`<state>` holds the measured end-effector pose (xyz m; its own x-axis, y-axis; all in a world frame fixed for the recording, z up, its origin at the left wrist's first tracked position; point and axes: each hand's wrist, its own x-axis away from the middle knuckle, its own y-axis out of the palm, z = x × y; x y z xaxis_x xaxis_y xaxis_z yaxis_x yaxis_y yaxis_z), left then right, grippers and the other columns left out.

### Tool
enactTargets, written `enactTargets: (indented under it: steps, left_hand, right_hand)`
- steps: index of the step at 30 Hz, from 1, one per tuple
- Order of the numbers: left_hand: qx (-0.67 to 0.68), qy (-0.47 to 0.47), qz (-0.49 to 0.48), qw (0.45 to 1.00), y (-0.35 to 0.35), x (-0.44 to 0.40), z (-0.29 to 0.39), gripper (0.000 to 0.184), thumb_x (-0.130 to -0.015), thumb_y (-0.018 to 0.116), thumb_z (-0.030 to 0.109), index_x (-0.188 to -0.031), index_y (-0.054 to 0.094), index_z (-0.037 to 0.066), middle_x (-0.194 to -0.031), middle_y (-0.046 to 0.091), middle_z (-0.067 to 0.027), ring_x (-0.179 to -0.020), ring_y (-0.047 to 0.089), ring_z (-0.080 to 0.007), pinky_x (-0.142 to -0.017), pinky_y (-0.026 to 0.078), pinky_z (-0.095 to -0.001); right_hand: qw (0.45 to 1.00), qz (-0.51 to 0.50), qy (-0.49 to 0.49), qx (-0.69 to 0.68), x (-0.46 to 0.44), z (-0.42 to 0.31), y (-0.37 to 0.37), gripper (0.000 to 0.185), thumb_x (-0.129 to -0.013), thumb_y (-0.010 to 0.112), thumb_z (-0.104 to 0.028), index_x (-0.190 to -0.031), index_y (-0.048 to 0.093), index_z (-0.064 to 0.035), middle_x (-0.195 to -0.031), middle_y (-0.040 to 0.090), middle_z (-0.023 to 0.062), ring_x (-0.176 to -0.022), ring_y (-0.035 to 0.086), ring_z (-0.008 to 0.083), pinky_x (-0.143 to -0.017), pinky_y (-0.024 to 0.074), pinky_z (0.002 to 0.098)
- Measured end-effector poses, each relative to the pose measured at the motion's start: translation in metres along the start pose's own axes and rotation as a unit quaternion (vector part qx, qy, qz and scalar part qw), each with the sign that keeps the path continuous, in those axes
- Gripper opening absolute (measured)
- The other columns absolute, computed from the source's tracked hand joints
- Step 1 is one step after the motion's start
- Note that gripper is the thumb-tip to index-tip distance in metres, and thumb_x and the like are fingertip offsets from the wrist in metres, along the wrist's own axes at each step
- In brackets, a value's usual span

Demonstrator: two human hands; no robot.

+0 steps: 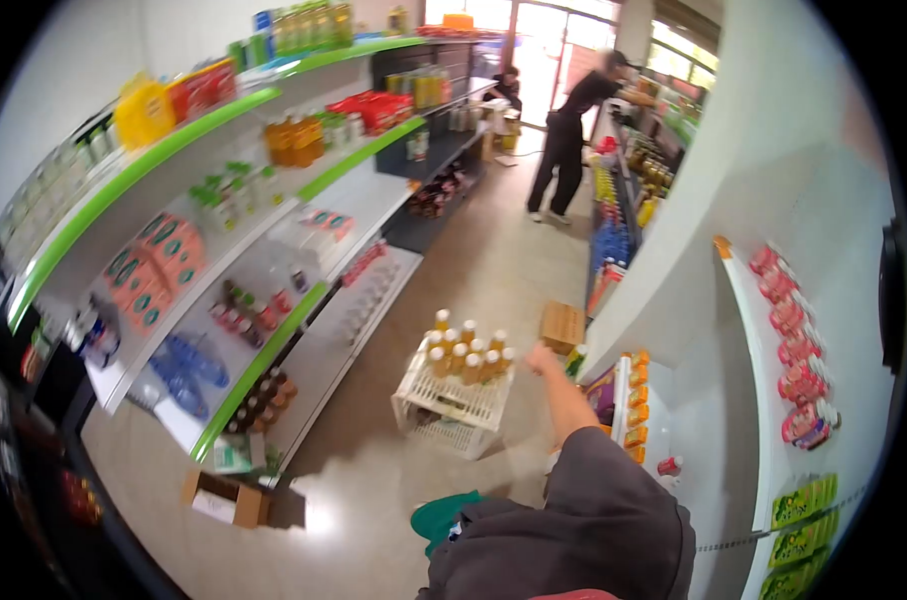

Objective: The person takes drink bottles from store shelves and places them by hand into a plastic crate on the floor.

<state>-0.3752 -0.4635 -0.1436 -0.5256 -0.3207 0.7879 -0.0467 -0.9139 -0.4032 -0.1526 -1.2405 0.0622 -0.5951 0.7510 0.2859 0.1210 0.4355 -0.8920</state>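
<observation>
In the head view, taking the frame as a clock face, the wearer's right hand (544, 360) reaches out at 4 o'clock, its arm coming from a dark grey sleeve (614, 465). The fingers are small and blurred, so I cannot tell whether they are open, closed or gripping something. A green-and-white package (576, 360) sits just to the hand's 3 o'clock; whether they touch is unclear. A brown cardboard carton (564, 325) is close by at the hand's 1 o'clock. The left hand is out of view.

Near the centre, toward 6 o'clock, a white plastic crate (444, 432) stands on the floor (364, 455), with a cluster of white-capped bottles of amber liquid (471, 370) upright on it, to the hand's 9 o'clock.

At 4 o'clock, beyond the hand, orange packages (637, 400) line a low shelf. Pink packs (799, 350) run along the white shelf at 3 o'clock. Green-edged shelving (264, 405) fills 8 to 11 o'clock, bearing a yellow jug (144, 115) at 10 o'clock. An open cardboard box (249, 507) lies at 8 o'clock. At 1 o'clock, 1 person in dark clothes (566, 140) leans toward stocked shelves.
</observation>
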Motion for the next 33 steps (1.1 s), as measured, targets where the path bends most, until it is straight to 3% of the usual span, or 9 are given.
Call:
enactTargets:
  steps: [4,7,9,10,13,19,25,29,33]
  left_hand:
    - [0.129,0.032,0.096,0.986,-0.093,-0.021,-0.033,0.055,-0.091,0.046,0.039,-0.132,0.043,0.004,-0.112,0.059,-0.0157,-0.089,0.059,-0.0267,-0.070,0.049,-0.0394]
    - [0.143,-0.027,0.164,0.976,-0.108,-0.041,-0.067,0.052,-0.090,0.046,0.039,-0.133,0.044,0.009,-0.109,0.060,-0.0140,-0.084,0.061,-0.0255,-0.064,0.048,-0.0398]
    - [0.084,-0.023,0.235,0.968,-0.094,-0.047,-0.073,0.042,-0.087,0.050,0.034,-0.120,0.057,0.009,-0.086,0.064,-0.0107,-0.067,0.059,-0.0205,-0.059,0.048,-0.0355]
    - [0.185,-0.093,0.206,0.956,-0.087,-0.021,-0.061,0.043,-0.084,0.050,0.030,-0.115,0.060,0.003,-0.114,0.061,-0.0212,-0.109,0.056,-0.0353,-0.093,0.043,-0.0404]
    - [0.220,-0.179,0.186,0.941,-0.076,0.045,-0.062,0.045,-0.082,0.049,0.032,-0.115,0.061,0.004,-0.119,0.058,-0.0205,-0.110,0.055,-0.0363,-0.095,0.043,-0.0412]
    - [0.253,-0.384,0.228,0.858,0.011,0.083,-0.171,0.047,-0.081,0.048,0.034,-0.112,0.062,0.002,-0.119,0.057,-0.0231,-0.113,0.053,-0.0382,-0.094,0.043,-0.0434]
    - [0.464,-0.471,0.277,0.698,-0.004,0.095,-0.186,0.043,-0.079,0.053,0.030,-0.105,0.063,-0.002,-0.109,0.060,-0.0238,-0.104,0.056,-0.0385,-0.088,0.045,-0.0436]
    - [0.563,-0.425,0.379,0.598,-0.086,0.069,-0.203,0.037,-0.077,0.058,0.025,-0.103,0.063,-0.001,-0.103,0.062,-0.0223,-0.097,0.058,-0.0381,-0.083,0.047,-0.0444]
    - [0.398,-0.326,0.466,0.720,-0.248,-0.010,-0.271,0.030,-0.078,0.058,0.019,-0.100,0.061,-0.001,-0.098,0.063,-0.0227,-0.091,0.059,-0.0394,-0.078,0.048,-0.0443]
  right_hand:
    - [0.978,0.181,-0.006,0.107,-0.090,0.036,0.073,0.034,-0.080,0.054,-0.031,-0.086,0.069,-0.0012,-0.084,0.067,0.0206,-0.081,0.066,0.0324,-0.067,0.0499,0.0455]
    - [0.984,0.076,-0.134,0.090,-0.004,-0.043,0.116,0.037,-0.088,0.048,-0.034,-0.083,0.067,-0.0026,-0.077,0.067,0.0156,-0.067,0.063,0.0300,-0.059,0.0465,0.0450]
    - [0.967,-0.180,-0.171,-0.055,0.017,-0.088,0.180,0.036,-0.090,0.047,-0.033,-0.094,0.064,-0.0023,-0.089,0.064,0.0168,-0.076,0.061,0.0250,-0.065,0.0480,0.0398]
    - [0.952,-0.280,-0.120,-0.040,0.046,-0.126,0.223,0.032,-0.089,0.049,-0.031,-0.091,0.063,-0.0023,-0.084,0.061,0.0147,-0.071,0.058,0.0233,-0.060,0.0456,0.0385]
    - [0.877,-0.460,-0.027,0.135,0.155,-0.221,0.344,0.022,-0.085,0.055,-0.024,-0.082,0.059,-0.0025,-0.067,0.053,0.0086,-0.054,0.049,0.0183,-0.047,0.0383,0.0348]
    - [0.679,-0.633,-0.310,0.206,0.450,-0.455,0.430,0.025,-0.085,0.056,-0.031,-0.075,0.050,-0.0089,-0.055,0.043,-0.0008,-0.043,0.036,0.0097,-0.038,0.0259,0.0264]
    - [0.586,-0.626,-0.418,0.301,0.589,-0.559,0.528,0.027,-0.086,0.055,-0.035,-0.076,0.053,-0.0106,-0.058,0.045,-0.0012,-0.043,0.037,0.0085,-0.038,0.0272,0.0257]
    - [0.624,-0.569,-0.398,0.359,0.682,-0.583,0.568,0.029,-0.088,0.055,-0.037,-0.081,0.058,-0.0089,-0.060,0.048,0.0011,-0.047,0.043,0.0108,-0.039,0.0331,0.0281]
    - [0.454,-0.586,-0.547,0.389,0.828,-0.627,0.623,0.032,-0.089,0.055,-0.034,-0.093,0.060,-0.0029,-0.070,0.058,0.0072,-0.048,0.052,0.0160,-0.040,0.0419,0.0285]
